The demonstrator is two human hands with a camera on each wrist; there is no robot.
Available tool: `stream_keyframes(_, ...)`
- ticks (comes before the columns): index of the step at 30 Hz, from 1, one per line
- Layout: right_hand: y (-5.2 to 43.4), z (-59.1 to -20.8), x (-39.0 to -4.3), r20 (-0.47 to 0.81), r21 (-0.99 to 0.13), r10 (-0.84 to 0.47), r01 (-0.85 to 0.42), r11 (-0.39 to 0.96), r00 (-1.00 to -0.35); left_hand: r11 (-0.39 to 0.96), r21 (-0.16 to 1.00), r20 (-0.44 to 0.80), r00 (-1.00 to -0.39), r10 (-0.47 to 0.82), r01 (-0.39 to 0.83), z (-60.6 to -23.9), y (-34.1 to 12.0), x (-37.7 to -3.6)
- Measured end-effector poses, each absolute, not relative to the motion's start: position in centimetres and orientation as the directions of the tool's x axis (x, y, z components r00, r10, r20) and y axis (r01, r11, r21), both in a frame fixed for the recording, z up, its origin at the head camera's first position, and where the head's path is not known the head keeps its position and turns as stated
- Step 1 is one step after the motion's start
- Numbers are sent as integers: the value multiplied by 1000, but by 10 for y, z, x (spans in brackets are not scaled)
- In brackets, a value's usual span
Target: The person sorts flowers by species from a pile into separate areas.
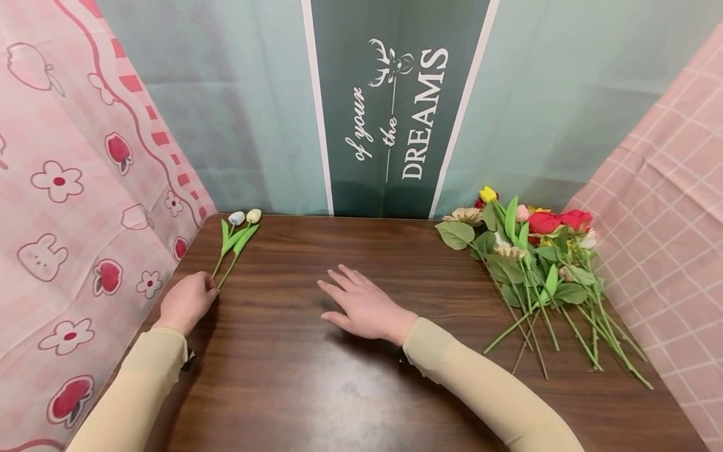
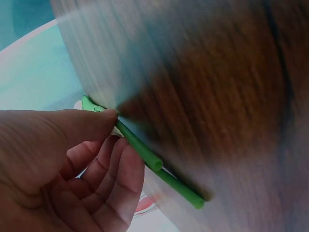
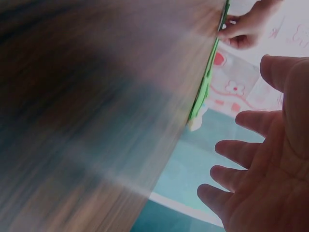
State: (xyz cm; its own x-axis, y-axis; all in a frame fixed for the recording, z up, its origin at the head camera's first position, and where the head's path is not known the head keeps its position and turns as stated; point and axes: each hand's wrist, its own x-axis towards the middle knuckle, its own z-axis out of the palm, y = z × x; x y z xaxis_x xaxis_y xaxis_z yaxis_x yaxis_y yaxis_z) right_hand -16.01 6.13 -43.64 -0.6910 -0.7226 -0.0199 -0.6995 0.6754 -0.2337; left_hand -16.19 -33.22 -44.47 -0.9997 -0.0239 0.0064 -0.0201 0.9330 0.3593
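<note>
At the table's far left lie two artificial tulips side by side, one pale blue and white, one cream, blooms toward the back edge. My left hand is at their lower stems. In the left wrist view, thumb and fingers pinch the green stems, whose cut ends stick out past the fingertips; whether both are gripped firmly is hard to tell. My right hand is palm down with spread fingers over the middle of the table, holding nothing. In the right wrist view its fingers are extended.
A loose pile of artificial flowers, with red, yellow, beige and pink blooms, lies on the right of the brown wooden table. A green curtain hangs behind, with pink patterned cloths at the sides.
</note>
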Motion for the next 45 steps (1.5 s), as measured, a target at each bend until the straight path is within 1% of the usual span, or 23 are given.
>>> stream_keyframes(3,74,-435,-162,-5,-227,-705,-686,691,-709,935,355,29,-999,-28,-16,-442,-332,-162)
stream_keyframes(7,95,-432,-168,23,-204,-677,-667,717,-735,941,339,102,-994,-38,-1,-434,-321,-164)
stream_keyframes(11,121,-429,-174,60,-209,-626,-623,753,-777,942,329,181,-983,10,70,-424,-295,-165)
stream_keyframes(15,155,-425,-178,140,-244,-549,-567,787,-824,924,316,254,-958,135,214,-422,-252,-160)
stream_keyframes(18,189,-420,-183,204,-309,-456,-499,810,-866,890,299,284,-923,260,343,-424,-210,-155)
stream_keyframes(21,231,-414,-185,223,-405,-322,-388,828,-920,836,272,290,-869,401,476,-427,-163,-145)
stream_keyframes(23,261,-410,-186,220,-464,-224,-304,832,-949,788,250,281,-821,497,563,-430,-132,-138)
stream_keyframes(27,317,-399,-187,192,-526,-48,-144,839,-980,678,218,255,-712,655,702,-434,-73,-127)
stream_keyframes(30,352,-394,-188,153,-532,32,-55,845,-988,599,179,249,-625,740,781,-435,-34,-123)
stream_keyframes(33,379,-392,-191,78,-517,53,5,856,-996,536,104,240,-544,804,838,-434,3,-120)
stream_keyframes(36,395,-392,-191,-46,-526,33,52,849,-998,489,29,220,-483,848,872,-434,37,-118)
stream_keyframes(40,401,-395,-189,-195,-549,22,128,826,-981,468,-36,177,-455,873,883,-436,73,-114)
stream_keyframes(42,403,-397,-189,-228,-554,22,149,819,-973,469,-48,157,-457,875,882,-438,86,-113)
stream_keyframes(45,404,-399,-188,-243,-566,26,164,808,-970,469,-50,137,-459,878,882,-439,100,-113)
